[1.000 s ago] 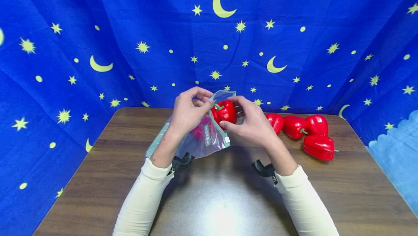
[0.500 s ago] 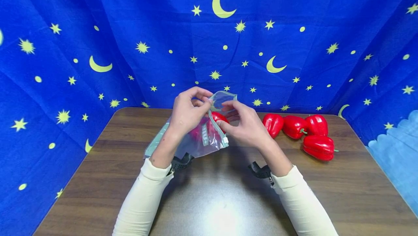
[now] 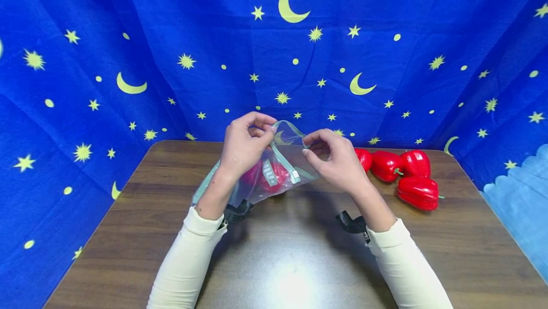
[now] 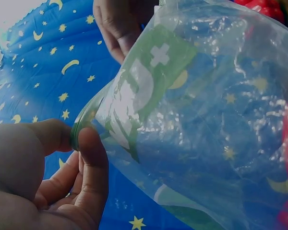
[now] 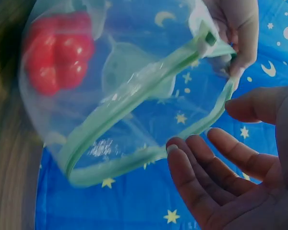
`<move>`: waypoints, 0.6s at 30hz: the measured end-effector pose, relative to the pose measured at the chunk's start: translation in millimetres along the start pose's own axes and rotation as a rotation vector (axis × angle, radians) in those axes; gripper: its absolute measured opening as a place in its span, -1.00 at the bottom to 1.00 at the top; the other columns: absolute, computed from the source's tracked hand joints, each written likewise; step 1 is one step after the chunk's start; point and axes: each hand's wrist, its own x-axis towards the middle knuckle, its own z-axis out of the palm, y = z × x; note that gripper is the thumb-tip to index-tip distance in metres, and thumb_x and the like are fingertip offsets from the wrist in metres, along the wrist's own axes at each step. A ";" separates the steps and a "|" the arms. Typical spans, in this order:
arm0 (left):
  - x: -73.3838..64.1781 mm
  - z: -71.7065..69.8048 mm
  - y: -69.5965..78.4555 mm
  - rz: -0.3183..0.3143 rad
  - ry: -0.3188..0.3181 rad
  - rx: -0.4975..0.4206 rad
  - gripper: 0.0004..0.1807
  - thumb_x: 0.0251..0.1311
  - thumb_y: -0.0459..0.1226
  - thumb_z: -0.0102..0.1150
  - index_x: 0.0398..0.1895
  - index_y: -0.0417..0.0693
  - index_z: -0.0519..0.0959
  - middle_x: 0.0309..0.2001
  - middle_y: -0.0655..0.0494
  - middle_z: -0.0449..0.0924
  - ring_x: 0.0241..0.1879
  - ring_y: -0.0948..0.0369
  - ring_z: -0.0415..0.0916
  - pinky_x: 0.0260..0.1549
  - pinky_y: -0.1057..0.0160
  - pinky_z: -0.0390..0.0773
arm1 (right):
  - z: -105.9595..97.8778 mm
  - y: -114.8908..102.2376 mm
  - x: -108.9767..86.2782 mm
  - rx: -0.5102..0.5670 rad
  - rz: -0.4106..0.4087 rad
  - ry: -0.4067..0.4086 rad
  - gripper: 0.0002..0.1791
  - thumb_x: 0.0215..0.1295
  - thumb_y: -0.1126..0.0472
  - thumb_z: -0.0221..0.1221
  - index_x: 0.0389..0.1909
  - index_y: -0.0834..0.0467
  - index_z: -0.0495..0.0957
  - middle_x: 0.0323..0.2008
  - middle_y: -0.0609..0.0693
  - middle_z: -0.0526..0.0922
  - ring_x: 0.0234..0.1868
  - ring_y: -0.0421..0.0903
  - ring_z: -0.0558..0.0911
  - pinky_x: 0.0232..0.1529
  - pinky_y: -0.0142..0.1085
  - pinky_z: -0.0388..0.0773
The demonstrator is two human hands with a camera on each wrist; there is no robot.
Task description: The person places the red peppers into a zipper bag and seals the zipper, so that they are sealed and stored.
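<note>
In the head view, a clear zip bag [image 3: 257, 195] with a green-edged mouth hangs between both hands. Its mouth gapes and red bell peppers [image 3: 276, 176] show through the plastic; how many is unclear. The left hand [image 3: 246, 145] pinches the bag's rim between thumb and finger, plainest in the left wrist view. At the other side of the mouth is the right hand [image 3: 336, 159]. Its fingertips [image 5: 175, 149] touch the rim in the right wrist view, while the thumb stands apart from them and nothing is gripped. A white slider [image 3: 295, 176] sits on the zip.
Several red bell peppers [image 3: 417, 193] lie on the right of the brown wooden table [image 3: 428, 256], one partly hidden behind the right hand. A blue curtain [image 3: 239, 38] with moons and stars hangs beyond the table's far edge.
The right hand has let a bell pepper go inside the bag, then drawn back right to the rim. That pepper has sunk lower in the bag. The left hand keeps its pinch.
</note>
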 end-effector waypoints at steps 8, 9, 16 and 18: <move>0.4 -0.3 0.1 0.000 0.003 0.005 -0.79 0.23 -0.50 0.24 -0.11 -0.21 0.74 -0.35 -0.03 0.68 -0.57 0.24 0.64 -0.52 0.16 0.74 | -14.5 18.7 -7.6 -0.078 0.002 0.032 -0.80 0.33 0.38 0.35 -0.05 0.28 0.68 -0.13 0.10 0.76 -0.22 -0.06 0.75 -0.10 -0.03 0.74; 0.4 -0.1 -0.1 -0.001 0.001 0.007 -0.79 0.24 -0.49 0.23 -0.11 -0.21 0.74 -0.35 -0.03 0.68 -0.57 0.24 0.64 -0.52 0.16 0.74 | -16.2 21.1 -8.3 -0.085 0.000 0.033 -0.80 0.33 0.39 0.35 -0.05 0.27 0.68 -0.14 0.10 0.76 -0.22 -0.06 0.75 -0.10 -0.03 0.74; -0.5 0.7 -0.2 0.000 -0.011 0.007 -0.80 0.27 -0.49 0.23 -0.10 -0.23 0.73 -0.33 -0.04 0.68 -0.56 0.23 0.64 -0.51 0.13 0.74 | -27.1 33.1 -15.8 -0.165 -0.003 0.043 -0.81 0.33 0.33 0.35 -0.06 0.20 0.68 -0.15 0.07 0.76 -0.24 -0.07 0.75 -0.18 -0.20 0.71; -0.8 0.9 0.2 0.000 -0.015 0.008 -0.80 0.26 -0.50 0.23 -0.10 -0.23 0.73 -0.33 -0.04 0.68 -0.57 0.23 0.63 -0.50 0.08 0.74 | -29.8 35.6 -18.0 -0.192 0.004 0.043 -0.80 0.33 0.31 0.35 -0.05 0.20 0.68 -0.14 0.08 0.75 -0.23 -0.07 0.75 -0.17 -0.26 0.69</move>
